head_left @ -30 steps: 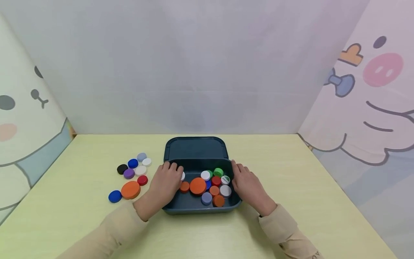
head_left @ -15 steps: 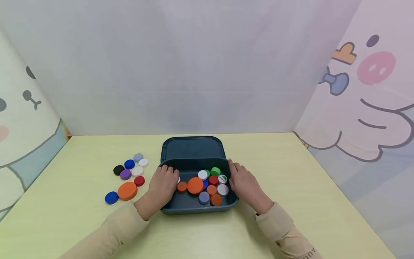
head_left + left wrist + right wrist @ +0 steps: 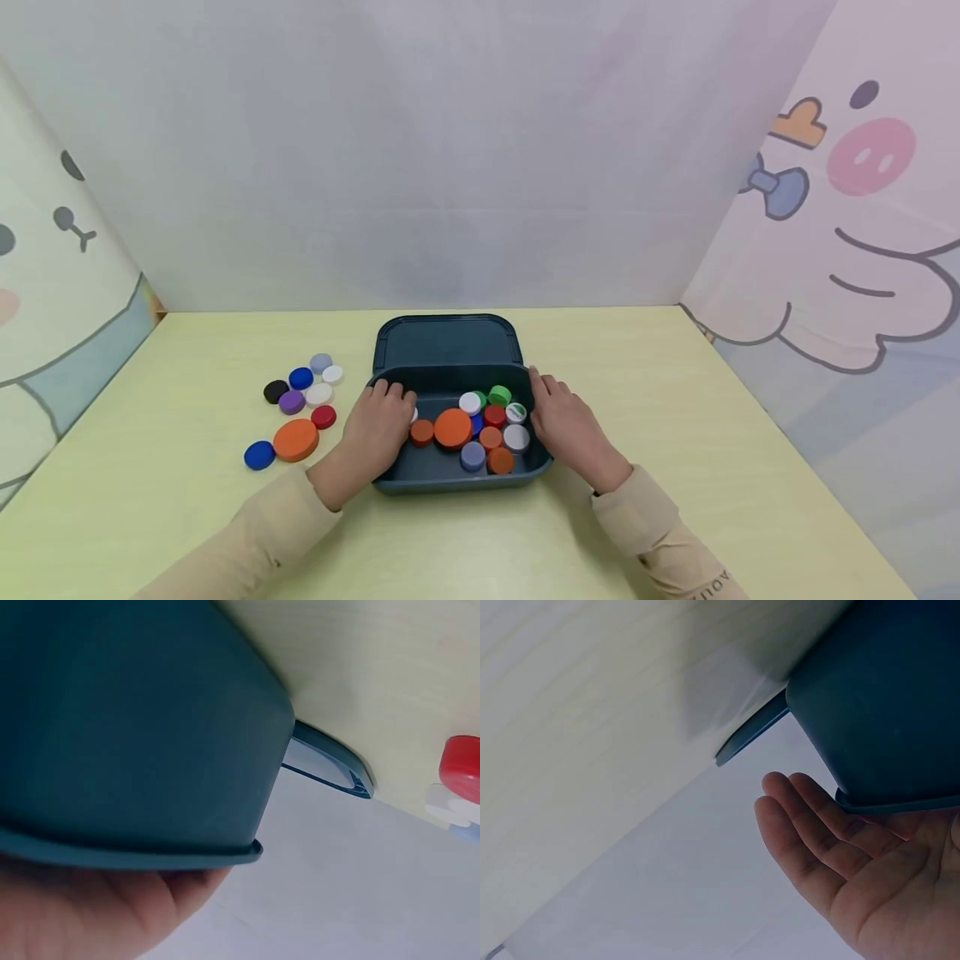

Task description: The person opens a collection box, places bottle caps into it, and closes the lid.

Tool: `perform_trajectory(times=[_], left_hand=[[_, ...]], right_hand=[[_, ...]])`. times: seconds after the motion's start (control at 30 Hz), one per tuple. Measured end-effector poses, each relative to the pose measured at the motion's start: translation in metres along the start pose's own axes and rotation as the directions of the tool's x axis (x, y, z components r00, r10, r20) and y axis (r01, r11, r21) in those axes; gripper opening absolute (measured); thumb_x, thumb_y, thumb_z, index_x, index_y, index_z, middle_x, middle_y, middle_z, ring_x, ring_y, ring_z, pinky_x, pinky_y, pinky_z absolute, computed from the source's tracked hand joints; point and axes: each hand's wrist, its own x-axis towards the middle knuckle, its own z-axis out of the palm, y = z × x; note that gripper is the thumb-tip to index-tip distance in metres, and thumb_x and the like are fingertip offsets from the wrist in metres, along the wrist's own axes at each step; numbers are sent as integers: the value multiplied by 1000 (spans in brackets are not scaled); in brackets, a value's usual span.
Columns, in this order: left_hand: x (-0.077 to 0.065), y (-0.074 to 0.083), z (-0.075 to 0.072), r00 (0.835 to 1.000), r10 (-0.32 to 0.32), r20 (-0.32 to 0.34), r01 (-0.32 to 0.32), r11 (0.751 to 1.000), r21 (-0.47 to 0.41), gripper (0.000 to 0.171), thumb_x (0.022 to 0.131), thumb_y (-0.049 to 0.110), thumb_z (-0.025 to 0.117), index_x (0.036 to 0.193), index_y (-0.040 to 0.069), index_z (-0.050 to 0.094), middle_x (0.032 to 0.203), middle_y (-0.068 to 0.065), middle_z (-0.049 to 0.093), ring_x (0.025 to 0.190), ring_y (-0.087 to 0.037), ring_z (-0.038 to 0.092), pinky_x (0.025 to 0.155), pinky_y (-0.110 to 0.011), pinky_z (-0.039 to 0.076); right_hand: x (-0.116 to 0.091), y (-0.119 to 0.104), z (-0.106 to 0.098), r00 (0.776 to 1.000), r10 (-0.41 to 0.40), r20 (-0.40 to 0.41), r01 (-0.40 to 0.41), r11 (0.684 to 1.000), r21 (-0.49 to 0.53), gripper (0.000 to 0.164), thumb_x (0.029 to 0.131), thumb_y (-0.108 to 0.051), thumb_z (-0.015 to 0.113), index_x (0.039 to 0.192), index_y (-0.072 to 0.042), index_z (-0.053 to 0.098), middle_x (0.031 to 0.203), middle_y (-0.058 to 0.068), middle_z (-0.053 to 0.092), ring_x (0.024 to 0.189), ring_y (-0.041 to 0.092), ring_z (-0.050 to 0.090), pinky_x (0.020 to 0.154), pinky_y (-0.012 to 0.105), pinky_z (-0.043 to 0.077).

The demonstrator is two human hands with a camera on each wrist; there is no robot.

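Observation:
A dark blue plastic box (image 3: 465, 485) holds several bottle caps, the largest one orange (image 3: 453, 428). My left hand (image 3: 375, 429) grips the box's left side, fingers bent over the rim and their ends hidden. In the left wrist view the palm lies along the rim with the box's outer wall (image 3: 157, 735) before it. On the other side my right hand (image 3: 570, 429) rests at the right rim. The right wrist view shows its fingers (image 3: 802, 840) loosely extended outside the wall. A white cap (image 3: 415, 414) peeks out beside the left hand.
The matching dark blue lid (image 3: 448, 342) lies behind the box. Left of the box, several loose caps are scattered, among them a big orange cap (image 3: 296, 439), a red cap (image 3: 323, 417) and a black cap (image 3: 276, 392). Fabric walls surround the pale table (image 3: 675, 433).
The whole head view has shifted slightly to the left. Hands, box and caps keep their places relative to each other.

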Motion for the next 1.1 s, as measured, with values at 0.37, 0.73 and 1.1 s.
perform_trajectory(times=[0.37, 0.73, 1.1], left_hand=[[-8, -11, -20, 994, -54, -90, 41, 990, -135, 33, 83, 30, 65, 105, 6, 61, 97, -12, 61, 89, -27, 54, 80, -38, 50], [-34, -62, -26, 954, -182, -240, 141, 974, -179, 30, 80, 23, 67, 98, 0, 58, 87, -17, 60, 83, -36, 53, 71, -48, 46], [-64, -93, -5, 964, -243, -104, 222, 958, -182, 35, 73, 27, 74, 88, 0, 58, 74, -16, 56, 71, -37, 50, 59, -45, 44]], right_hand=[[-1, 2, 0, 999, 23, 31, -23, 1000, 6, 53, 88, -14, 54, 135, 3, 39, 120, 17, 55, 100, 27, 57, 81, 40, 52], [0, 1, -2, 999, 28, 37, -29, 999, 17, 53, 88, -14, 55, 135, 3, 38, 120, 18, 54, 100, 27, 57, 82, 41, 52], [1, 0, -2, 998, 28, 48, -29, 999, 24, 53, 88, -15, 54, 135, 3, 38, 121, 18, 54, 102, 28, 57, 83, 41, 52]])
